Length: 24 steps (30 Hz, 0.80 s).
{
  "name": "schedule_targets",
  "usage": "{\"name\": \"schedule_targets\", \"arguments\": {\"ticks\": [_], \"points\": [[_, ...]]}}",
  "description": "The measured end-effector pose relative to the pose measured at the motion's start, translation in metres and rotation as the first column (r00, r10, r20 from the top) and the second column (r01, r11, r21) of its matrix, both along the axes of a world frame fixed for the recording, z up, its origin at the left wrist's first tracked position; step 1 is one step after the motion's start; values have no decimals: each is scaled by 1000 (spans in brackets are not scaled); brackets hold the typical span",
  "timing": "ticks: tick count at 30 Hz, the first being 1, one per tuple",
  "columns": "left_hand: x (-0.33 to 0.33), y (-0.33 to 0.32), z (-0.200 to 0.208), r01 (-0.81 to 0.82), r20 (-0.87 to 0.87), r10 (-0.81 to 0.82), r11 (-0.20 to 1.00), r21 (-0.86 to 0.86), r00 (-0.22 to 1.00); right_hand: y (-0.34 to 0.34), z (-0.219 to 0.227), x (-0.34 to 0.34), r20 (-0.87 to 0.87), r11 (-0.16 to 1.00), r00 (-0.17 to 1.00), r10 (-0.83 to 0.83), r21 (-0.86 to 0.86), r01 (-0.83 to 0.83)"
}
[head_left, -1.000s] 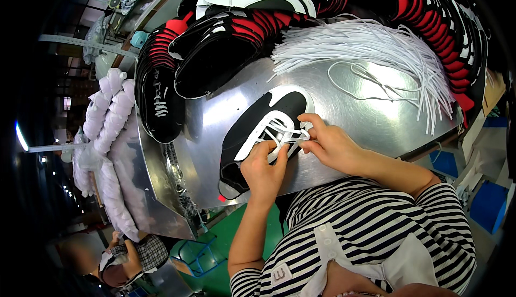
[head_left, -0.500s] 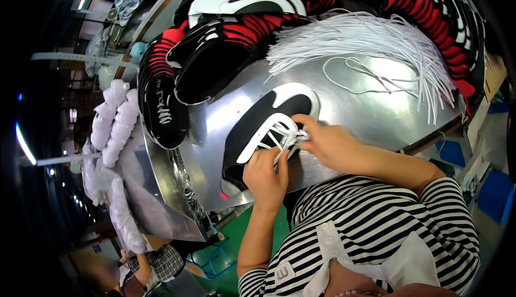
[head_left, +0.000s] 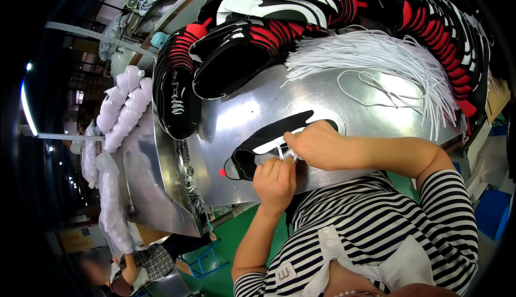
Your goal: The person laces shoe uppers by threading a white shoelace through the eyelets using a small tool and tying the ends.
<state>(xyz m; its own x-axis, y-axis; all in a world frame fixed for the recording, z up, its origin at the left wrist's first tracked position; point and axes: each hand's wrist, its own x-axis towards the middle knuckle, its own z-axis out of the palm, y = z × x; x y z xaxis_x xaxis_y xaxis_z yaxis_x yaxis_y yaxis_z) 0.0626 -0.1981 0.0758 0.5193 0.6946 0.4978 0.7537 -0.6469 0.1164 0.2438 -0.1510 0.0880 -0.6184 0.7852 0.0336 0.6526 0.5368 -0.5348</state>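
A black and white shoe upper (head_left: 277, 131) with a red spot at its heel end lies tilted on the metal table in front of me, its opening facing left and towards me. Both hands are at its lacing. My left hand (head_left: 274, 184) is closed, fingertips pinching a white shoelace (head_left: 296, 157) at the upper's near edge. Over the white lacing strip, my right hand (head_left: 318, 144) is also closed, with its thumb and fingers pressed on the lace. The lace between my hands is partly hidden by the fingers.
A thick bundle of white laces (head_left: 371, 52) and one loose loop (head_left: 371, 101) lie on the metal table (head_left: 228, 117). Nested black and red uppers (head_left: 441, 44) line its far side. White wrapped bundles (head_left: 126, 109) stand left. A person (head_left: 131, 270) sits lower left.
The shoe upper has tipped, so its opening now shows towards me. My right hand has moved in over the lacing, nearer my left hand. The whole view has shifted slightly.
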Motion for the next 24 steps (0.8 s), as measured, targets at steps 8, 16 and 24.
{"name": "schedule_targets", "arguments": {"ticks": [8, 16, 24], "points": [[-2, 7, -4, 86, 84, -81, 994, -62, 993, 19, -5, 5, -291, 990, 954, -74, -137, 35], [1, 6, 7, 145, 140, -119, 971, -189, 983, 94, 101, 96, -985, 924, 144, -99, -37, 379], [-1, 2, 18, -98, 205, 227, 862, -497, 952, 18, -13, 30, -746, 785, 453, -489, -602, -144]]}}
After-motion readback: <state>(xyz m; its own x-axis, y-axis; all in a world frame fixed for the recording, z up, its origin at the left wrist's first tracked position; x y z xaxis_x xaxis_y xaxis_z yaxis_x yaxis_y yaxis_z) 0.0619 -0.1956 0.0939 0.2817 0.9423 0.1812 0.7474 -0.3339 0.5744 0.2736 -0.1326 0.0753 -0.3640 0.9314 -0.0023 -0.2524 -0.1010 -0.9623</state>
